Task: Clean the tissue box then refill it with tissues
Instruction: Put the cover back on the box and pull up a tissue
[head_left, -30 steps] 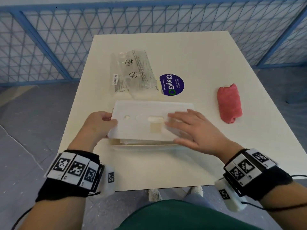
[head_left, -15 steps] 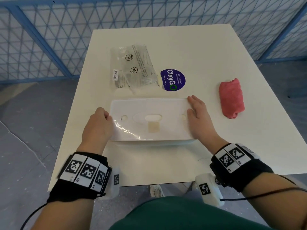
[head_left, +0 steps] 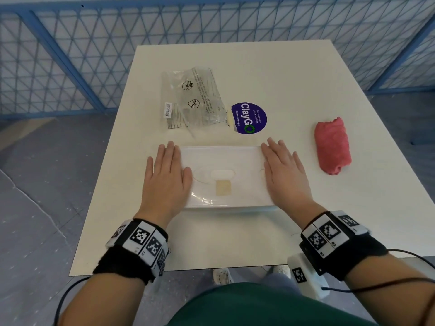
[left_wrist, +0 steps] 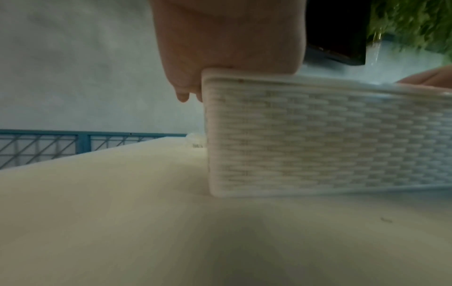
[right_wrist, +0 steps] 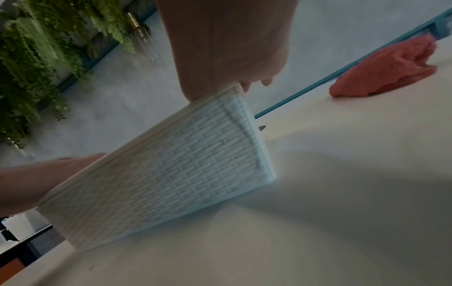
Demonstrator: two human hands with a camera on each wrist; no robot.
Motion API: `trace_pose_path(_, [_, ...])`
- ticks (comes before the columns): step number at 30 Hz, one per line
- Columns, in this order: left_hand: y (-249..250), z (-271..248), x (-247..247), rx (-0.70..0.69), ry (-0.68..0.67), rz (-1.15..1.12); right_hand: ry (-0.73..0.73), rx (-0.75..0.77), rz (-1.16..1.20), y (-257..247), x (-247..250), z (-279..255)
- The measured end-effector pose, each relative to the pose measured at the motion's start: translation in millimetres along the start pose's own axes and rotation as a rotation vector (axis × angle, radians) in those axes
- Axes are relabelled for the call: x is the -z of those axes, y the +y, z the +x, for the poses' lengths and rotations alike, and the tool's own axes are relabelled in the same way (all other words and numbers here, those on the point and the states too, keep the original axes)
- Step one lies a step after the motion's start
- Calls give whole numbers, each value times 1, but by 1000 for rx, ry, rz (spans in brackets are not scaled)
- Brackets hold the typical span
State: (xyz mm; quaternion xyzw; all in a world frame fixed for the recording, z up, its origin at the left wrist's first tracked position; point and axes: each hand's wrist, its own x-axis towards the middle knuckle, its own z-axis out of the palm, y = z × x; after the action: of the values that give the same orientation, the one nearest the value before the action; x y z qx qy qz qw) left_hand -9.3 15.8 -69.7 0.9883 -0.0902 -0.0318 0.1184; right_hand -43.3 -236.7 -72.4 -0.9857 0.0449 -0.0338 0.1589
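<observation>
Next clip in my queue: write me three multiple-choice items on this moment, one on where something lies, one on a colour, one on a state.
1. Where does the rolled cloth lie relative to the tissue box?
A. To its right
B. On its lid
C. To its left

2. What colour is the round sticker on the table?
A. Red
B. Purple
C. Yellow

3. How do the two hands meet the tissue box?
A. Both lie flat on its top ends
B. One lifts it off the table
C. Neither touches it

Answers:
1 A, the pink roll sits on the table past the right hand.
2 B, it is purple with white lettering.
3 A, the left hand and right hand rest with straight fingers on the lid while the box stands on the table.
</observation>
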Motion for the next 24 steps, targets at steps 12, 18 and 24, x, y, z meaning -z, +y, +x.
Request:
trace_pose_path(12, [-2,4,1,-159,-1,175,-2,-23,-194,-7,0,6])
trace_pose_path(18, [-1,6,-1,-192,-16,90,13,-7,-121,-9,-3,6])
trace_pose_path(24, [-4,15,-3,-55,96,-304,13,-14,286,-3,0,10])
